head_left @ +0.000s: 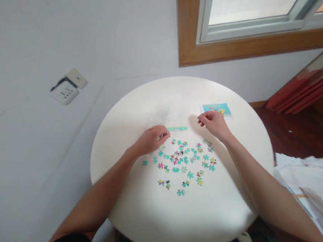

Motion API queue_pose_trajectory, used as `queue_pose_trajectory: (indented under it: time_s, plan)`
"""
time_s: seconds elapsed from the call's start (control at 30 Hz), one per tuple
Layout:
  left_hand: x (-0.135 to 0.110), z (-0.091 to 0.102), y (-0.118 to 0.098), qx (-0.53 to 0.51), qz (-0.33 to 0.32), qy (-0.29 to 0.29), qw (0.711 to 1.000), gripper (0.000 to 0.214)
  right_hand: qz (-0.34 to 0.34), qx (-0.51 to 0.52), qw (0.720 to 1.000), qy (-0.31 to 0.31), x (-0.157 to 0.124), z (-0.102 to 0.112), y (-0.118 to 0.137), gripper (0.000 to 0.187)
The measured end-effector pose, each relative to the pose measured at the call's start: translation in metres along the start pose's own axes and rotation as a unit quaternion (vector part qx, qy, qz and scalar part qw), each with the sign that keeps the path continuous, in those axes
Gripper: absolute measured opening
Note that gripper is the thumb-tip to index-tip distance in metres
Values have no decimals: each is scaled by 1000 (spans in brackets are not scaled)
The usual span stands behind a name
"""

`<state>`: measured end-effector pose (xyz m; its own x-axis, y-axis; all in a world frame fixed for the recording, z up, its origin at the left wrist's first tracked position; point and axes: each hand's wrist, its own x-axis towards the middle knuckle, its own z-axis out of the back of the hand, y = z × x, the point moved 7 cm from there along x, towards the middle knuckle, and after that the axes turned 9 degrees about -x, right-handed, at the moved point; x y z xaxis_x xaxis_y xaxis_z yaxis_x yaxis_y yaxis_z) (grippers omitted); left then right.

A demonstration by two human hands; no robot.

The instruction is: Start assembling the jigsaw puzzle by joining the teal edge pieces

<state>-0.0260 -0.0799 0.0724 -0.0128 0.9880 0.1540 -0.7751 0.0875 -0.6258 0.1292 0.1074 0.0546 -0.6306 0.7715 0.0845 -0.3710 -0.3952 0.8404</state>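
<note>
On a round white table [173,214] lie several loose jigsaw pieces [185,161], mostly teal with some pink and yellow. A short joined strip of pieces [177,128] lies just beyond them. My left hand [151,139] rests on the table with its fingers curled, fingertips pinched at the strip's left end. My right hand [213,124] hovers to the right of the strip, fingers pinched together on something too small to make out. A teal picture card [217,109] lies just behind my right hand.
The table stands against a white wall with a wall socket plate [67,88] at the left. A wood-framed window [251,28] is above. White papers [306,181] lie at the right, and red cloth [304,88] hangs beyond them over a dark floor.
</note>
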Motion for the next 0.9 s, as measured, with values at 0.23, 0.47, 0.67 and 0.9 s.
queue_pose_trajectory:
  time_s: [0.23, 0.47, 0.67, 0.9]
  plan:
    - [0, 1, 0, 0, -3, -7, 1000, 17, 14, -10, 1000, 8, 1, 0, 0, 20]
    - [1, 1, 3, 7, 0, -7, 1000, 17, 108, -60, 988, 89, -13, -11, 17, 15]
    - [1, 1, 4, 8, -3, -16, 1000, 18, 176, -100, 967, 153, -36, -16, 47, 12]
    - [1, 8, 15, 12, 12, -60, 998, 24, 166, -118, 975, 85, -57, 18, 63, 11]
